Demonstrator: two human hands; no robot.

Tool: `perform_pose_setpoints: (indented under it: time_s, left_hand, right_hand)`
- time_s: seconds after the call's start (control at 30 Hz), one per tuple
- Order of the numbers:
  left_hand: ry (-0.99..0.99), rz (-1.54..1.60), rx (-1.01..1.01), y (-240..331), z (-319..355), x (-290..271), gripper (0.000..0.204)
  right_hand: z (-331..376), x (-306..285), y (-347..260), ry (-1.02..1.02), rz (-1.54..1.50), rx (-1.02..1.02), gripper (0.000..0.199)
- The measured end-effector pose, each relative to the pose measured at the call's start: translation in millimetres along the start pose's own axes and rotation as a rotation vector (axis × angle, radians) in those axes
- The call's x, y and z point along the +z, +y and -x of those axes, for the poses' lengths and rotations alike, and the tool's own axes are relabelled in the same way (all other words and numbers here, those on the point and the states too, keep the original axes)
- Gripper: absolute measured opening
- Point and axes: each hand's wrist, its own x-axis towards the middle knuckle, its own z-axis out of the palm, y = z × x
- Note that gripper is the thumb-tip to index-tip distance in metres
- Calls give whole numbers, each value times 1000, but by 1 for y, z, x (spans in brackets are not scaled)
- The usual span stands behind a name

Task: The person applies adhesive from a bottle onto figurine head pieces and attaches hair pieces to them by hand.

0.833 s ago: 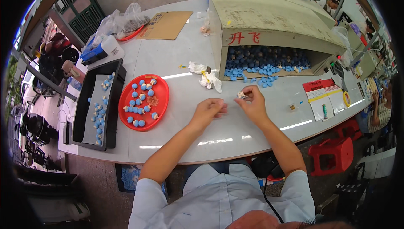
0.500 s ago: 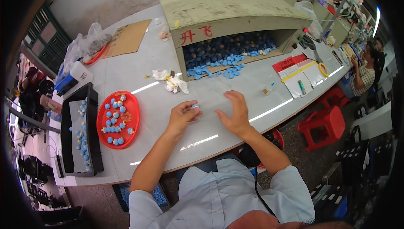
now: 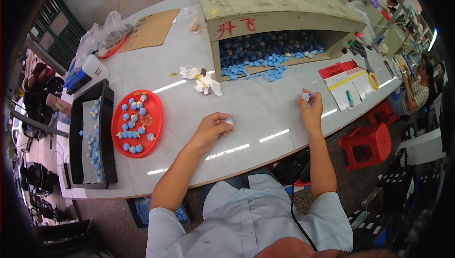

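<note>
My left hand (image 3: 214,127) is closed in a pinch on a small blue-and-cream ball (image 3: 230,121), held above the grey tabletop. Farther right, my right hand (image 3: 311,110) has reached out over the table, its fingertips together on a small white-and-blue object (image 3: 306,97) whose kind I cannot make out. To the left, a round red tray (image 3: 159,130) carries several similar balls, some joined in a row. Beyond it lies a long black bin (image 3: 110,153) with a pale liner and more balls on it.
A beige machine housing (image 3: 275,9) stands at the back, blue pieces (image 3: 272,63) spilling from its opening. Crumpled white tissue (image 3: 207,85) lies before it. Right: papers (image 3: 342,80), a green tube (image 3: 350,98), yellow tape (image 3: 373,80). A red stool (image 3: 365,146) stands beyond the table edge.
My right hand has moved right and away, from open beside the left hand to a pinch on a small object where a little yellowish item stood. The left keeps its ball. The view has shifted.
</note>
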Motion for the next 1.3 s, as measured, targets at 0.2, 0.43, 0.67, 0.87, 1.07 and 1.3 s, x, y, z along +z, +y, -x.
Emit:
perform_pose_setpoints:
  time_s: [0.2,0.43,0.67,0.87,1.07,1.3]
  left_hand:
    - [-72,59,7,-1,1,-5,33]
    - [-226,120,16,0,-1,-13,36]
    - [-259,244,-92,7,-1,-20,36]
    - [-258,240,-118,9,-2,-21,35]
    - [-268,275,-107,7,-1,-21,33]
    - [-290,298,-80,5,-2,-22,34]
  right_hand:
    - [53,31,-101,-442,-377,-116,38]
    - [77,49,-116,-473,-513,-247,34]
    - [82,55,-114,-407,-601,-252,33]
    - [85,54,-106,-391,-609,-194,32]
    - [86,55,-105,-389,-605,-205,33]
    - [86,53,-108,-393,-617,-192,33]
